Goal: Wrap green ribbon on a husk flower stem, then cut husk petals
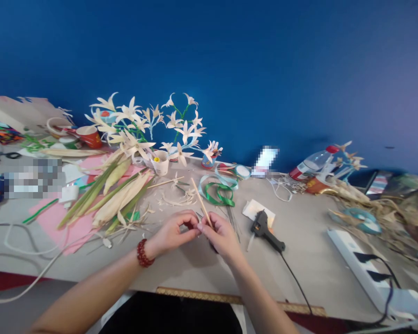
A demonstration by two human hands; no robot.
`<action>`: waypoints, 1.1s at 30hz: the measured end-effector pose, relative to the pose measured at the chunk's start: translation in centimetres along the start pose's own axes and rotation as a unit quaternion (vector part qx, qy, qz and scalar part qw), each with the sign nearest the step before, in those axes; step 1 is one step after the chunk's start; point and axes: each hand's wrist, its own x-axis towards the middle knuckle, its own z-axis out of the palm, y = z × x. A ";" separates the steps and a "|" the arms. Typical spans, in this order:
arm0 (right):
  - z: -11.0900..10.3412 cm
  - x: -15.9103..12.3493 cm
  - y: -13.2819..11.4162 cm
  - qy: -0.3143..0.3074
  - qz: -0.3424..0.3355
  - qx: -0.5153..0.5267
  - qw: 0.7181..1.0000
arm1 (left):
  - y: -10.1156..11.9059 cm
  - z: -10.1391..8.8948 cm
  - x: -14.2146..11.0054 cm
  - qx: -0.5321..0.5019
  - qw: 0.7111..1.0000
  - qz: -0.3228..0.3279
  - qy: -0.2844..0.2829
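Your right hand [221,234] grips a slender wooden stick [201,200]; left hand [174,233] pinched, contents unclear. Cream star-shaped flowers [135,145] appear assembled; pale leafy husks [120,204] unworked.

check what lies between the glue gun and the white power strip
Between the glue gun and the white power strip is bare table in the head view; the gun's black cord runs toward the front edge.

Blue wall [230,69] behind, plain, fades to purple at R side; grey table [299,264] w/ gold-patterned strip [198,295] along front edge.
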 end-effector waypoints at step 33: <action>-1.2 1.1 -1.8 -0.032 -0.271 -0.312 0.910 | -1.1 -0.3 0.1 -0.417 0.887 -0.196 -0.003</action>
